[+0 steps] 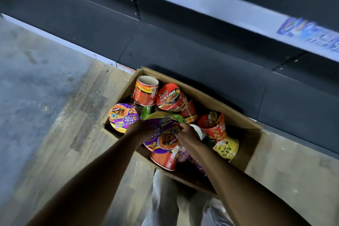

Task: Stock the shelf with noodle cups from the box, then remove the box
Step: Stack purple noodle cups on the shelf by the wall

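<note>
An open cardboard box (245, 130) stands on the floor against the dark shelf unit (183, 57). Inside lie several noodle cups: red ones (171, 97), a purple one (122, 115) at the left and a yellow one (226, 147) at the right. Both hands reach into the box. My left hand (140, 128) grips the left rim of a purple-lidded noodle cup (161, 138). My right hand (187, 134) pinches the same cup's right rim. The cup tilts its lid toward me.
The dark bottom shelf (211, 71) runs diagonally behind the box, with a white price rail (201, 0) above it. Wood-look and grey floor (45, 97) spreads to the left. My light trousers (165, 198) show below the box's near edge.
</note>
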